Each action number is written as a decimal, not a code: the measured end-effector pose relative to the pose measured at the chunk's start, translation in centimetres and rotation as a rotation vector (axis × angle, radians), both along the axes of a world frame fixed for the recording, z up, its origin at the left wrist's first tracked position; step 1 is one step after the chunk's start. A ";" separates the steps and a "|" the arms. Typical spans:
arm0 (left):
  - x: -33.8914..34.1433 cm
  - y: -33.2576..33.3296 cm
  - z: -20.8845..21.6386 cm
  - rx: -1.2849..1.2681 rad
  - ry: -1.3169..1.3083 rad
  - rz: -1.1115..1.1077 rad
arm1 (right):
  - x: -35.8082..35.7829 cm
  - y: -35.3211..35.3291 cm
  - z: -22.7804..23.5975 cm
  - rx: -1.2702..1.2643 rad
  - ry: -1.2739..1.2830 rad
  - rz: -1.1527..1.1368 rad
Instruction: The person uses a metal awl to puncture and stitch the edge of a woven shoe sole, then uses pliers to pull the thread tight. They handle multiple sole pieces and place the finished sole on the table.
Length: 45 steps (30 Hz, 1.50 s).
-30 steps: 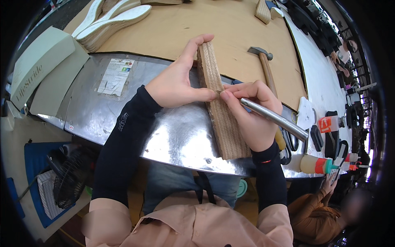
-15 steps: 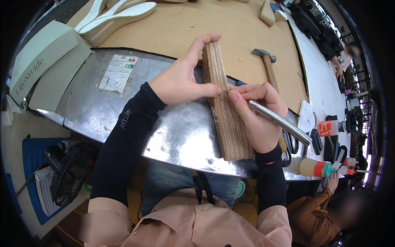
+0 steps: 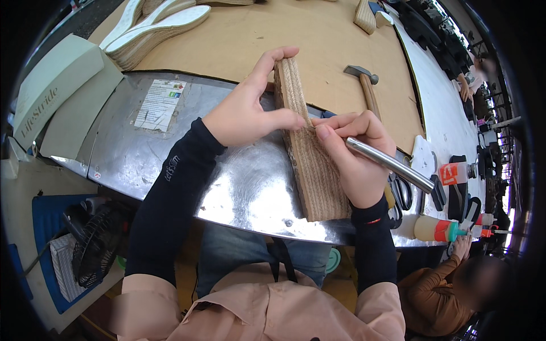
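A wedge shoe sole (image 3: 319,176) wrapped in braided tan rope stands on its edge near the table's front, its narrow end pointing away from me. My left hand (image 3: 242,116) grips its far part, fingers over the far end and thumb along the braided side. My right hand (image 3: 364,173) is closed around a slim tool with a shiny metal handle (image 3: 392,165), which slants out toward the lower right. Thumb and forefinger pinch at the braid close to my left thumb. The tool's working tip is too small and covered to make out.
Beyond my right hand a hammer (image 3: 368,91) lies on brown board (image 3: 227,34). More wedge soles (image 3: 159,34) are piled far left, near a pale box (image 3: 57,91). Scissors (image 3: 401,193) and a glue bottle (image 3: 435,229) sit at right. Co-workers sit along the right side.
The whole view has shifted slightly. My left thumb has lifted a little along the braid, and the metal handle tips slightly lower at its outer end. Both hands keep their hold.
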<state>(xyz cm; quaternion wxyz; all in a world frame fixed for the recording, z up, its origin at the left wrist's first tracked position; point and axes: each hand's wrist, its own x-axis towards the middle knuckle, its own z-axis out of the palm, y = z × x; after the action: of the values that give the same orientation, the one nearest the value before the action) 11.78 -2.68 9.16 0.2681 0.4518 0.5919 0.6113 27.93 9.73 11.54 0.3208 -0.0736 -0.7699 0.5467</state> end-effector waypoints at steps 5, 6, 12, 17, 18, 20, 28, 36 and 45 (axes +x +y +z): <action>-0.1 -0.1 0.0 -0.011 0.054 -0.018 | -0.2 -0.1 0.0 0.037 -0.029 -0.003; -0.1 -0.1 0.0 -0.015 0.068 -0.012 | -0.2 -0.2 0.0 0.054 -0.026 -0.003; -0.2 -0.2 -0.1 -0.026 0.096 0.002 | -0.3 0.0 -0.3 0.112 -0.028 -0.040; -0.1 0.0 0.0 -0.001 0.068 -0.016 | -0.2 0.0 -0.2 0.073 -0.011 -0.033; -0.1 -0.1 0.0 -0.005 0.063 -0.016 | -0.2 -0.1 -0.1 0.057 -0.008 -0.029; -0.1 -0.2 0.0 -0.008 0.065 -0.016 | -0.2 -0.2 0.0 0.056 -0.008 -0.022; -0.1 -0.1 0.0 0.004 0.072 -0.022 | -0.4 -0.3 -0.1 0.109 -0.020 -0.036; -0.1 0.0 -0.1 0.006 0.064 -0.019 | -0.4 -0.3 -0.2 0.113 -0.012 -0.051; 0.0 0.1 -0.2 0.020 0.070 0.008 | -0.2 -0.2 -0.1 0.091 -0.001 -0.023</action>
<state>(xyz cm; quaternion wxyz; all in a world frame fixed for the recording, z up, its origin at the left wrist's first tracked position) 11.79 -2.56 8.93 0.2402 0.4732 0.5968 0.6019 27.73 9.55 11.47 0.3296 -0.0683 -0.7932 0.5074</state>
